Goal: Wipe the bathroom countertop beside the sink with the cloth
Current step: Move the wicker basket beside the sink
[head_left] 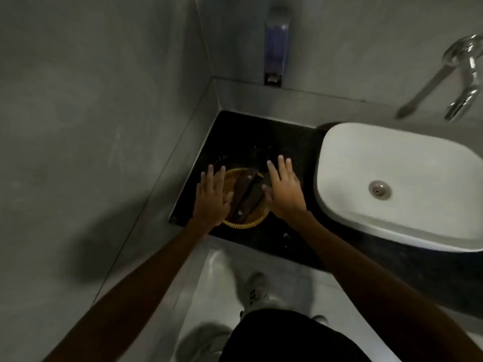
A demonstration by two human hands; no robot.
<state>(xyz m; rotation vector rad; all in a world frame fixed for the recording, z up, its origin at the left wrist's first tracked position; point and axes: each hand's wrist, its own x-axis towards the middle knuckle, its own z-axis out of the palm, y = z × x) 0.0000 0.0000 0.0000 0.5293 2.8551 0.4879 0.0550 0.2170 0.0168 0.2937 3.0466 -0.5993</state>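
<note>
The black countertop (261, 137) lies in the corner, left of the white sink (392, 158). A round yellow wicker basket (245, 223) stands on it near the front edge and holds dark brown flat objects (248, 194). My left hand (211, 197) lies against the basket's left side and my right hand (283, 189) against its right side. On both hands the fingers point straight forward and the thumbs reach over the rim. I cannot tell whether the hands press the basket. No cloth is in view.
Grey walls close the counter on the left and at the back. A soap dispenser (275, 45) hangs on the back wall, with a chrome tap (462, 74) above the sink. Below the counter edge are the pale floor and my shoes (257, 288).
</note>
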